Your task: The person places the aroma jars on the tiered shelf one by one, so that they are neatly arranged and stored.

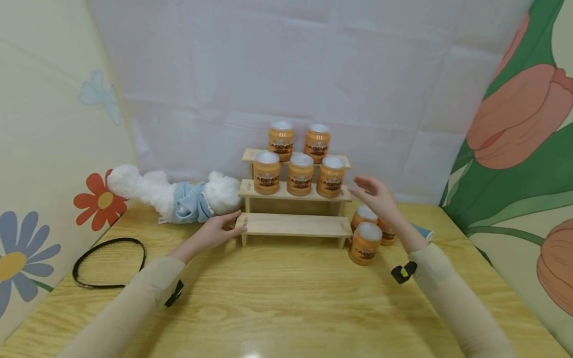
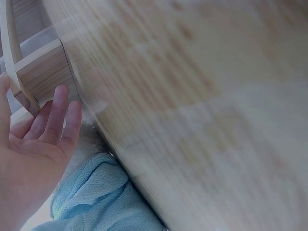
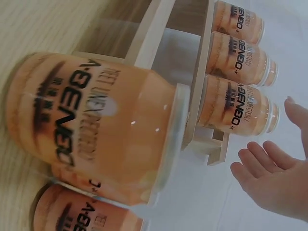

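A pale cloth [image 1: 286, 59] hangs behind a wood-grain desk [image 1: 286, 298]. From the head view, a three-tier wooden stand [image 1: 295, 224] near the desk's back edge carries orange A-BENBO jars [image 1: 301, 176], two on top, three on the middle shelf; others stand by its right front corner. The left hand [image 1: 217, 230] is at the bottom shelf's left end. By the left wrist view, its fingers lie relaxed beside the stand's leg; pressure is hard to judge. By the right wrist view, the right hand [image 3: 276, 175], thumb and fingers apart, holds nothing near the middle shelf's right-end jar.
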The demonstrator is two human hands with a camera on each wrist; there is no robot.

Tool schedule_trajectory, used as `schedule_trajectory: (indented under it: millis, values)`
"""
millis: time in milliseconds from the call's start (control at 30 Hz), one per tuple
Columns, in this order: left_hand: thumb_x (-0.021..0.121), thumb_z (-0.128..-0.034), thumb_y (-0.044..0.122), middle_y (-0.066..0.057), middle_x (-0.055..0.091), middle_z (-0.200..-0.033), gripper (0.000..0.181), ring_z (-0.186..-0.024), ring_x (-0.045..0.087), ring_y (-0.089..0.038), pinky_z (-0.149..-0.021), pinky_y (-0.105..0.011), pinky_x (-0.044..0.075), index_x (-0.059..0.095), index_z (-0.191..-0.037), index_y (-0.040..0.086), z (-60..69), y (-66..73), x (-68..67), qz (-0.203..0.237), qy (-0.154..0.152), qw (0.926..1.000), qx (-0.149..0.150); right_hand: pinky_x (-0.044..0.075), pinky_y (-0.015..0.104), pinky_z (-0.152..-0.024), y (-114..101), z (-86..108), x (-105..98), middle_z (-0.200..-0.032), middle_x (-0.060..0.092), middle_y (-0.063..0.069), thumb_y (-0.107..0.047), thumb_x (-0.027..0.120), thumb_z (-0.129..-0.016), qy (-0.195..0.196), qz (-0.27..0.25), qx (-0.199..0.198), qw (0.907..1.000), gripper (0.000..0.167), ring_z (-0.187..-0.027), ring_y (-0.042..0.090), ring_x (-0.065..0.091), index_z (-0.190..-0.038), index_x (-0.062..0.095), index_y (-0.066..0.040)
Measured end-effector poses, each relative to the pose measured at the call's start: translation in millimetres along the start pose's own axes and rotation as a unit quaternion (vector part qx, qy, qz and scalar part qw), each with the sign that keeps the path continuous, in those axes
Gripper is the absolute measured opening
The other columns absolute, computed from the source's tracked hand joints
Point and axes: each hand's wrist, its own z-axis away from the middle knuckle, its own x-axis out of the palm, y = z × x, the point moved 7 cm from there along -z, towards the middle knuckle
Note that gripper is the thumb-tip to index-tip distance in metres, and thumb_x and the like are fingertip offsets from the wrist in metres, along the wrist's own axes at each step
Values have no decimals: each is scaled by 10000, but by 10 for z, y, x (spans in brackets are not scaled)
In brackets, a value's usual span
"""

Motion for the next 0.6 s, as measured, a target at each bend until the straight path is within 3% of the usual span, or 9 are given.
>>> schedule_trajectory:
  millis: [133,200,300,400,600]
  values:
    - [555,-929,432,-289,422,-1391,749,-747,612,-169,-618,-285,453,274,-1465,-9,-2,12,-4,-36,9,10000,55,329,454,-1078,56,104,-40,-1423,423,207,-256,570,-951,-33,117,-90,9999,545,-1322,336,390,-1401,402,0]
    - [557,-927,435,-287,449,-1369,752,-643,560,-157,-591,-292,440,272,-1468,-3,-3,10,-1,-15,9,10000,38,326,472,-1076,76,162,-54,-1414,432,213,-248,575,-948,-35,200,-97,9997,542,-1311,344,402,-1398,406,4]
    - [559,-925,439,-281,457,-1365,755,-618,538,-135,-584,-287,437,268,-1471,6,-5,0,4,-10,14,10000,31,339,487,-1063,107,247,-62,-1410,434,221,-256,584,-943,-104,335,-117,9993,557,-1300,356,410,-1400,405,7]
    - [561,-921,447,-273,455,-1371,758,-641,556,-145,-594,-288,444,272,-1473,16,-15,-13,9,-1,26,10000,17,354,482,-1055,159,330,-56,-1411,437,215,-292,592,-935,-211,411,-64,9989,581,-1296,354,417,-1405,405,-5]
    - [564,-915,459,-259,419,-1409,760,-835,636,-190,-615,-288,466,279,-1473,28,-18,-26,17,18,39,10000,-18,363,490,-1044,317,462,-32,-1403,454,198,-325,610,-920,-347,371,165,9986,592,-1276,353,442,-1397,425,-28]
